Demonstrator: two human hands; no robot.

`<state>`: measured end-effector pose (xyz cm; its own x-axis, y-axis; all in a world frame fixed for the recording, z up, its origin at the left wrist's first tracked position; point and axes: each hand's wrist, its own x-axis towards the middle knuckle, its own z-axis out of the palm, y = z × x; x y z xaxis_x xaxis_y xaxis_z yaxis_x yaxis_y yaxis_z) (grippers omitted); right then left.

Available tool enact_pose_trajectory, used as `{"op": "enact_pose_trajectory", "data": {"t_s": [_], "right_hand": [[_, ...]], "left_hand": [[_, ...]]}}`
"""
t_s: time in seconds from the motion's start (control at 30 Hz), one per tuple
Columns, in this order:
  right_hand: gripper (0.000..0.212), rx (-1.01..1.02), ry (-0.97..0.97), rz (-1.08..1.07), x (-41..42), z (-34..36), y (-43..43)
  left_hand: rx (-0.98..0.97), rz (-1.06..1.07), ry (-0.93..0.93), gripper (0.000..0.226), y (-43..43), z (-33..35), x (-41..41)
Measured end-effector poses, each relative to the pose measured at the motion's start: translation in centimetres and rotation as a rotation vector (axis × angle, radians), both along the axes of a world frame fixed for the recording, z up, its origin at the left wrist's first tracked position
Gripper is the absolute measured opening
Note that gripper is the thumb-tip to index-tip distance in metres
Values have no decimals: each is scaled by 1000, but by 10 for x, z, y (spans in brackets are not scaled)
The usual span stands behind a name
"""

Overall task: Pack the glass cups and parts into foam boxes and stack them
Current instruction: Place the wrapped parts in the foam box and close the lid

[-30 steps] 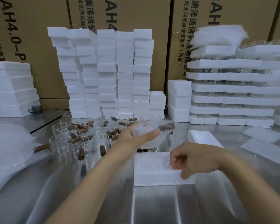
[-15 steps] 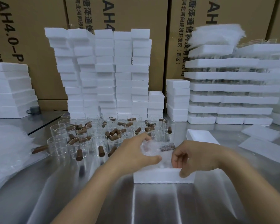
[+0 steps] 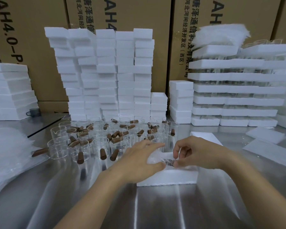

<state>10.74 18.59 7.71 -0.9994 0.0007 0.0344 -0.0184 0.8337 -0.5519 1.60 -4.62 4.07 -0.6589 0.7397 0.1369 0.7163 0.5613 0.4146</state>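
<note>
A white foam box [image 3: 168, 177] lies open on the steel table in front of me. In it sits a glass cup wrapped in clear plastic [image 3: 157, 160] with its brown wooden handle [image 3: 169, 161] showing. My left hand [image 3: 139, 161] presses on the wrapped cup with fairly straight fingers. My right hand [image 3: 193, 153] pinches the handle end and the wrap with curled fingers. Several bare glass cups with brown handles [image 3: 106, 139] stand just behind and to the left.
Tall stacks of foam boxes [image 3: 106, 75] rise at the back, with packed stacks [image 3: 238, 90] to the right and foam slabs [image 3: 8, 91] to the left. Loose foam lids [image 3: 269, 149] lie to the right. A pile of plastic bags [image 3: 5, 154] sits at the left. Cardboard cartons stand behind.
My left hand brought the wrapped cup down from the air into the foam box. My right hand shifted from the box's edge onto the cup's handle end.
</note>
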Motion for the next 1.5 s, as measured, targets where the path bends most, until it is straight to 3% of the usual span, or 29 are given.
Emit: {"op": "enact_pose_trajectory", "data": {"t_s": [0.17,0.3,0.47,0.53,0.7,0.8,0.93,1.03,1.1,1.23,1.4,1.5], "right_hand": [[18,-25,-21,14,-3,-3,0],[12,11,-7,5,-2,0,3],[6,-33,216,-242,-9,-4,23],[11,16,233,-363,-14,-11,36],[40,172,8,-577,-15,-33,62],[40,179,-12,-627,-13,-36,64],[29,194,276,-678,-11,-23,55],[22,-90,677,-571,-5,-3,36],[25,-401,787,-425,0,13,21],[25,-776,648,-238,8,31,5],[25,-916,326,-236,6,24,9],[37,-1094,254,-211,1,17,14]], "left_hand": [[59,-48,-66,71,2,-4,1],[91,-42,24,68,1,-6,1],[147,-55,78,65,6,-13,1],[128,-92,78,58,7,-18,-2],[175,-93,24,53,9,-25,-9],[220,-101,5,50,11,-26,-6],[278,-92,-33,58,10,-20,-2],[457,-57,-44,54,9,-11,1],[671,-12,-84,58,9,-2,2],[1070,49,-326,69,3,18,0],[1105,1,-398,40,-7,25,-6],[1059,37,-449,44,-11,24,-13]]}}
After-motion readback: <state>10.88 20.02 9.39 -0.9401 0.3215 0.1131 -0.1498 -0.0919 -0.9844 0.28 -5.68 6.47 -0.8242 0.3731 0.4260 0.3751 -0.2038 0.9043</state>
